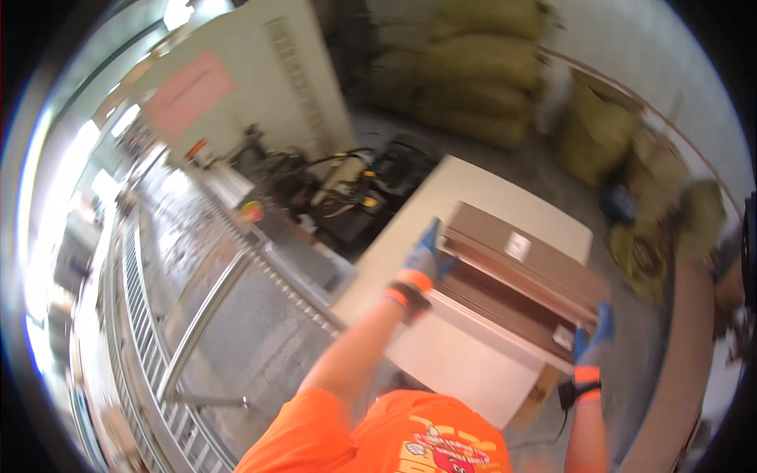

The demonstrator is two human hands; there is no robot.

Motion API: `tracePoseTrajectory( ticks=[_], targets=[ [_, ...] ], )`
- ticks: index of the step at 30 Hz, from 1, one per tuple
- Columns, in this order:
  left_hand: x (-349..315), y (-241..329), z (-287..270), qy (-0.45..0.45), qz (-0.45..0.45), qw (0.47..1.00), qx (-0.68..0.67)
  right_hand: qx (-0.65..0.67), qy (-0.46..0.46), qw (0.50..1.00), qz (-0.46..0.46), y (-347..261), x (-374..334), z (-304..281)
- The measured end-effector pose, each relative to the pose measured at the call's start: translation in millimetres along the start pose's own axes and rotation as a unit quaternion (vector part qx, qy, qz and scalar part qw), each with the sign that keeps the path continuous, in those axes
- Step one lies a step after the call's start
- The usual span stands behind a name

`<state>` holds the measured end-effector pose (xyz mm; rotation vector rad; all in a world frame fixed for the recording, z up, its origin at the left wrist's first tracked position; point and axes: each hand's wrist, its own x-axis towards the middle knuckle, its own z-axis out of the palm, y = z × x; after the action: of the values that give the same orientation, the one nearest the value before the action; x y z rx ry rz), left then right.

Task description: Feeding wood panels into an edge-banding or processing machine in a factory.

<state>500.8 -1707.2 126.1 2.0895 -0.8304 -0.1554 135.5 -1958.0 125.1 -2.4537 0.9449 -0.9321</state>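
Observation:
Two long brown box-like pieces lie side by side across a pale flat-topped surface [473,370] in front of me. The farther brown piece [481,229] has a white label on its face. A similar label sits near the right end of the nearer brown piece [505,303], along a pale edge. My left hand [426,258], in a blue-grey glove with an orange cuff, is closed at the left end of the pieces, thumb and fingers apart around it. At the opposite end, my gloved right hand [593,344] grips the right side; its fingertips are partly hidden.
A metal-railed roller conveyor [146,315] runs along the left. Dark machinery with cables [339,189] stands beyond the pale surface, beside a tall pale cabinet [260,79]. Stuffed olive sacks [481,71] are stacked at the back, with more sacks [595,122] along the right wall.

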Motion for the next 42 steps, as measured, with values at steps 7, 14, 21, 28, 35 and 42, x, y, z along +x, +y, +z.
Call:
tracePoseTrajectory(
  ticks=[7, 14, 21, 28, 35, 42],
  targets=[
    [-150.1, -19.8, -18.5, 0.066, 0.047, 0.989, 0.125, -0.218, -0.003, 0.950, -0.224, -98.3, -20.8, -7.2],
    [-266.3, -52.0, -17.8, -0.007, 0.135, 0.965, 0.223, 0.052, -0.176, 0.912, -0.366, -165.2, -44.6, 79.5],
    [-302.5, -58.5, -12.9, -0.027, 0.089, 0.977, 0.194, 0.122, -0.261, 0.859, -0.424, -229.6, -74.8, 189.4],
    [-298.1, -68.4, -2.6, -0.064, 0.073, 0.983, 0.155, 0.068, -0.298, 0.848, -0.432, -297.5, -57.6, 254.4],
    [-306.0, -73.9, -7.0, -0.055, 0.087, 0.988, 0.112, 0.024, -0.363, 0.857, -0.364, -332.2, -68.6, 260.6],
    [-295.1, -57.4, -30.2, -0.112, 0.072, 0.985, 0.108, 0.012, -0.355, 0.867, -0.348, -271.0, -79.7, 233.3]
  ],
)
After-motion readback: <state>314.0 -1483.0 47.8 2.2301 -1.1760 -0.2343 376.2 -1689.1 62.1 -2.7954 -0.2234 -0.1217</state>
